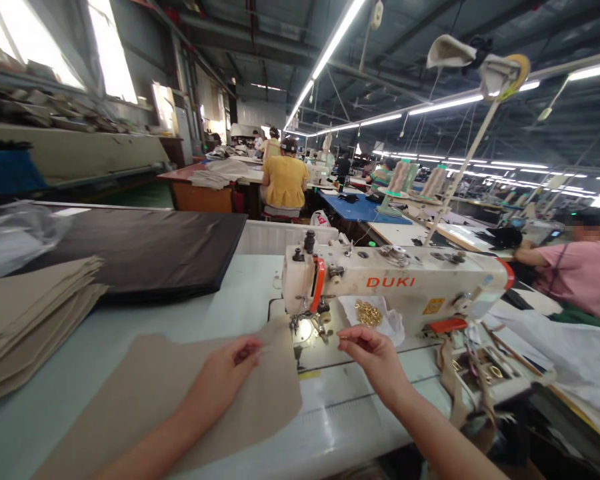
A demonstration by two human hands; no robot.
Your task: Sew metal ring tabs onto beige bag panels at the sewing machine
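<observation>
A beige fabric piece (195, 380) lies flat on the sewing table, its right end beside the needle area of a white sewing machine (350, 280). Over this fabric is my left hand (230, 367), thumb and fingers pinched together; what they hold, if anything, is too small to make out. To the right of the needle area, my right hand (373, 357) pinches a small gold-coloured piece between thumb and fingertips, its shape unclear. Just behind that hand, a heap of gold-coloured metal rings (368, 313) rests on a white plastic bag (395, 323) against the machine.
Stacked beige panels (35, 313) and a folded dark cloth (170, 247) lie at the left. An open box (490, 373) with metal rings and straps stands at the right. A person in pink (583, 273) sits beyond it; a person in yellow (285, 180) sits ahead.
</observation>
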